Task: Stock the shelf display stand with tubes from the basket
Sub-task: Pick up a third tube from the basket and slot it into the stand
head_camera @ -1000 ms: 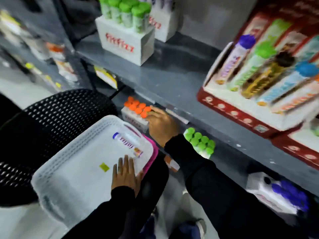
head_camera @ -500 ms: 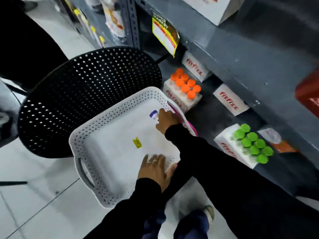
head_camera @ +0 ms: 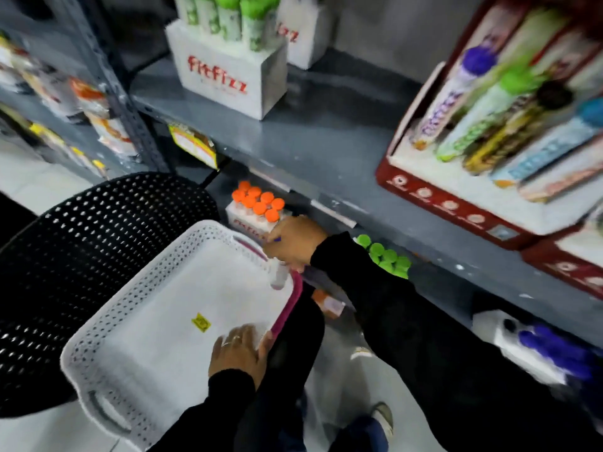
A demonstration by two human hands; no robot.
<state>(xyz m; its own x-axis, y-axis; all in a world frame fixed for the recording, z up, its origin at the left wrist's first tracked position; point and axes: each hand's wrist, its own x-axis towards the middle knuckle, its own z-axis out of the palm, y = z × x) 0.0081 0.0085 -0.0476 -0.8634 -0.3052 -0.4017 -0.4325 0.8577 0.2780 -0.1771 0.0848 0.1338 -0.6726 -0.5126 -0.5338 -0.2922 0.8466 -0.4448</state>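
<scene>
A white perforated basket (head_camera: 107,324) rests low in front of me, with only a small yellow sticker showing on its floor. My left hand (head_camera: 239,349) lies flat on the basket's near right rim, fingers spread. My right hand (head_camera: 293,241) is closed around a white tube (head_camera: 279,275) with a purple cap, held just above the basket's far right corner. The red-and-white display stand (head_camera: 456,203) sits on the grey shelf at upper right, with several tubes lying side by side in it.
A black perforated chair (head_camera: 81,243) stands left of the basket. White Fitfizz boxes hold green-capped tubes (head_camera: 228,60) on the upper shelf, and orange-capped tubes (head_camera: 257,202), green-capped tubes (head_camera: 386,259) and purple-capped tubes (head_camera: 554,347) on the lower one. The grey shelf edge (head_camera: 326,203) juts out above my right hand.
My right hand reached into the basket, closed on the purple-capped tube and lifted it off the basket floor. The view swung down and back up. My left hand stayed on the rim.
</scene>
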